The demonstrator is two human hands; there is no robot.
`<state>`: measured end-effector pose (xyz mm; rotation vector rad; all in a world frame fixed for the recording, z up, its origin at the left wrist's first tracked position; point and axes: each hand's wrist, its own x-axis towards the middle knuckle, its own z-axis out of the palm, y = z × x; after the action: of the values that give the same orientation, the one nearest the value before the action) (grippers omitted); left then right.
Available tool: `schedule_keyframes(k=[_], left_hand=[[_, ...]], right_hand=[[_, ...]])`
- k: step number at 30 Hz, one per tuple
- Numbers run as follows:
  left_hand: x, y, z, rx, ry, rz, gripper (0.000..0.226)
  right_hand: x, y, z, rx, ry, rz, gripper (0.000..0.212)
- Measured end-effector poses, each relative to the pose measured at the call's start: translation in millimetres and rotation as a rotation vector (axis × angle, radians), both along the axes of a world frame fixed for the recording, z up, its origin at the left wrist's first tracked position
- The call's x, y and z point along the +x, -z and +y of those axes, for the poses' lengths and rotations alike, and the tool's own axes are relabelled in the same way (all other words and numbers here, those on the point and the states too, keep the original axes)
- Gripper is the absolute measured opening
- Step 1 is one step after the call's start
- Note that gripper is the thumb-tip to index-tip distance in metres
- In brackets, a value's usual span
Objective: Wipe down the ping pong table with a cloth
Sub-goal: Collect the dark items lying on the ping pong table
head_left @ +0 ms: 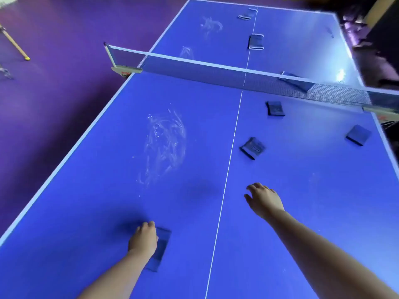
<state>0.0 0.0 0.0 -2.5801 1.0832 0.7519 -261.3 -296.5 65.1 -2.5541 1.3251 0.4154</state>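
Note:
A blue ping pong table (302, 201) fills the view, with a white centre line and a net (216, 73) across it. My left hand (143, 238) rests on a folded dark blue cloth (161, 249) lying on the near left half, its fingers curled over the cloth's left edge. My right hand (264, 200) hovers over the near right half, just right of the centre line, fingers loosely spread and holding nothing. A large whitish smear (165, 145) marks the left half ahead of the cloth. Fainter smears (210, 25) show beyond the net.
Several other folded dark cloths lie on the table: one (252, 147) near the centre line, one (275, 108) by the net, one (358, 134) at the right edge, more (255, 41) past the net. Purple floor lies left, with a wooden stick (15, 43) on it.

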Motion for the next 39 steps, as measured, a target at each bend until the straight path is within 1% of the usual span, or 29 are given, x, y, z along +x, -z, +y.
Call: schedule_keyframes(k=[1,3,4,5,7,9,12,19,23,26,32,34,36,37,39], left_hand=[[0.9,4.2,-1.4,-0.014,-0.033,0.009,0.029],[2.7,11.8,-4.0,-0.089,-0.103,0.015,0.014],[4.4,15.0,-6.0,-0.11,-0.127,0.02,0.012],[6.3,16.8,-9.9,-0.127,-0.142,0.031,0.015],[7.5,16.3,-23.8,-0.114,-0.107,0.058,0.022],[7.4,14.4,-43.8,-0.131,-0.058,0.104,0.023],[-1.1,5.4,-86.4,-0.229,0.017,0.173,0.015],[-31.9,-13.8,-188.0,-0.418,0.046,0.253,0.008],[-32.1,-11.8,-227.1,-0.564,-0.042,0.334,0.009],[-26.0,-3.2,-244.9,-0.63,-0.106,0.361,0.008],[-16.5,17.0,-252.5,-0.666,-0.217,0.415,0.007],[-13.8,22.1,-252.6,-0.667,-0.255,0.426,0.006],[-11.9,23.1,-252.3,-0.671,-0.299,0.437,0.007],[-11.1,22.4,-252.0,-0.669,-0.322,0.448,0.006],[-10.3,18.9,-251.0,-0.667,-0.354,0.469,0.005]], right_hand=[[0.5,3.8,-6.2,0.002,0.016,-0.008,0.039],[-0.2,16.4,-19.1,-0.001,0.061,-0.034,0.038],[0.4,17.7,-24.2,0.013,0.084,-0.036,0.037],[0.0,21.3,-29.3,0.016,0.1,-0.04,0.036],[-2.7,26.8,-37.6,0.014,0.126,-0.057,0.034],[-5.9,28.9,-43.8,0.018,0.148,-0.072,0.033],[-11.2,35.1,-52.5,0.009,0.16,-0.099,0.032],[-8.9,51.7,-90.9,0.012,0.226,-0.177,0.031],[7.0,66.0,-124.9,0.012,0.273,-0.229,0.031],[24.5,83.9,-150.3,0.0,0.284,-0.252,0.029],[45.5,124.5,-183.6,-0.07,0.264,-0.2,0.019],[48.7,130.8,-189.2,-0.122,0.234,-0.16,0.014],[52.3,128.7,-190.1,-0.126,0.209,-0.128,0.013],[53.5,127.2,-188.9,-0.111,0.228,-0.138,0.014],[54.3,121.2,-181.2,-0.043,0.313,-0.225,0.016]])
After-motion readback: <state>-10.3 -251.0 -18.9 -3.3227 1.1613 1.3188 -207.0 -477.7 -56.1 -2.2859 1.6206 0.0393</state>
